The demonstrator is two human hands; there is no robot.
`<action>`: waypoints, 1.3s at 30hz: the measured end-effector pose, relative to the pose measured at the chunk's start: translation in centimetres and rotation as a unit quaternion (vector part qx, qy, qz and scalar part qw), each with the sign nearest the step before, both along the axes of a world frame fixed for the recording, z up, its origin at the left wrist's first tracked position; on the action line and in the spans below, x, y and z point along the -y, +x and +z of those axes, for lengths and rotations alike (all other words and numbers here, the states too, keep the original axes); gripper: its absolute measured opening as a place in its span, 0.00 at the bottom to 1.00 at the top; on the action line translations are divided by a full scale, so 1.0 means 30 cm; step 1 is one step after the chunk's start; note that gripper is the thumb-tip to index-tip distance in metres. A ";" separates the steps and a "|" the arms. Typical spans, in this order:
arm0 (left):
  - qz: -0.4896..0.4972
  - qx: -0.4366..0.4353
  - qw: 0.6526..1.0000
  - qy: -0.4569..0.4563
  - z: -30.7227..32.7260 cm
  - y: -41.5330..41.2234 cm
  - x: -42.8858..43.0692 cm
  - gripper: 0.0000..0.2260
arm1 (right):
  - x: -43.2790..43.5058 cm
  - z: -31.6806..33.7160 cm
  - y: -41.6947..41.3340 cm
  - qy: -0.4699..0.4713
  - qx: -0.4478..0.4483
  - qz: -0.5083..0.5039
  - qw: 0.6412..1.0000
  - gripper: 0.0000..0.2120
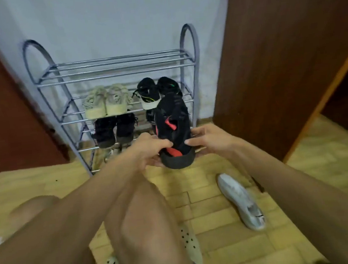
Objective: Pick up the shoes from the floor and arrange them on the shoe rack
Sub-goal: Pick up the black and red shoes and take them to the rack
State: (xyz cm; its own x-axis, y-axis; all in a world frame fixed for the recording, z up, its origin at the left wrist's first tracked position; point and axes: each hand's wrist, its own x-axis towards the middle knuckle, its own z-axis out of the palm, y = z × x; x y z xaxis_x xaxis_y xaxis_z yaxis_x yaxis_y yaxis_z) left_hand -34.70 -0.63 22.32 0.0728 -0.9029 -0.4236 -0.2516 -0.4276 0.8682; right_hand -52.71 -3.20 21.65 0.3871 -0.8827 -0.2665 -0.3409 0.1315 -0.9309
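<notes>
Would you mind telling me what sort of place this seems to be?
Probably a home entryway or hallway corner. A metal shoe rack stands against a pale wall with shoes on its shelves, a white shoe lies on the floor, and a wooden panel stands beside the rack.

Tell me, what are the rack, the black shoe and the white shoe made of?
The rack looks like metal tubes: thin, silvery-grey bars with a light shine. The black shoe seems soft, matte cloth on top with red trim; its thick dark sole looks rubbery. The white shoe is smooth with a faint sheen, maybe leather or plastic; too blurred to tell.
</notes>
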 end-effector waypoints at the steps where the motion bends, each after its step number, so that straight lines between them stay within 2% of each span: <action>1: -0.001 -0.009 1.000 0.011 -0.028 -0.047 0.011 0.11 | 0.001 -0.020 -0.046 0.008 -0.006 -0.012 1.000 0.14; 6: -0.004 -0.097 0.991 0.097 -0.187 -0.248 0.024 0.17 | -0.008 -0.154 -0.246 0.050 0.002 -0.082 0.995 0.14; 10: -0.029 -0.090 0.984 0.151 -0.327 -0.335 0.011 0.17 | -0.043 -0.369 -0.411 0.127 -0.019 -0.174 0.976 0.17; 13: -0.060 -0.029 0.978 0.199 -0.451 -0.337 -0.008 0.19 | -0.098 -0.550 -0.518 0.189 -0.078 -0.251 0.946 0.18; 15: -0.083 0.010 0.974 0.211 -0.513 -0.343 -0.028 0.16 | -0.157 -0.660 -0.573 0.217 -0.129 -0.278 0.927 0.16; 19: -0.155 0.068 0.964 0.206 -0.573 -0.400 -0.081 0.09 | -0.343 -0.825 -0.644 0.287 -0.224 -0.273 0.890 0.18; 21: -0.194 0.079 0.953 0.218 -0.606 -0.436 -0.112 0.09 | -0.453 -0.878 -0.677 0.310 -0.292 -0.247 0.871 0.20; 23: -0.244 0.086 0.937 0.233 -0.626 -0.477 -0.144 0.10 | -0.570 -0.926 -0.712 0.303 -0.342 -0.269 0.848 0.22; 25: -0.273 0.094 0.929 0.232 -0.623 -0.517 -0.175 0.10 | -0.696 -0.982 -0.742 0.302 -0.373 -0.332 0.812 0.28; 27: -0.289 0.100 0.924 0.229 -0.625 -0.541 -0.193 0.10 | -0.817 -1.024 -0.752 0.331 -0.388 -0.406 0.758 0.38; 29: -0.294 0.102 0.923 0.228 -0.620 -0.552 -0.212 0.12 | -0.910 -1.061 -0.747 0.383 -0.364 -0.463 0.712 0.45; 31: -0.292 0.105 0.924 0.224 -0.615 -0.554 -0.226 0.12 | -0.963 -1.092 -0.743 0.410 -0.277 -0.525 0.692 0.46; 33: -0.283 0.107 0.928 0.218 -0.607 -0.547 -0.234 0.11 | -0.973 -1.100 -0.754 0.404 -0.172 -0.579 0.687 0.44; 34: -0.278 0.109 0.930 0.213 -0.601 -0.542 -0.235 0.10 | -0.975 -1.099 -0.763 0.401 -0.148 -0.584 0.690 0.42; 37: -0.265 0.112 0.935 0.205 -0.586 -0.519 -0.234 0.13 | -1.010 -1.107 -0.776 0.416 -0.153 -0.552 0.706 0.34; 39: -0.260 0.114 0.937 0.203 -0.573 -0.503 -0.234 0.14 | -1.042 -1.089 -0.756 0.432 -0.111 -0.550 0.706 0.29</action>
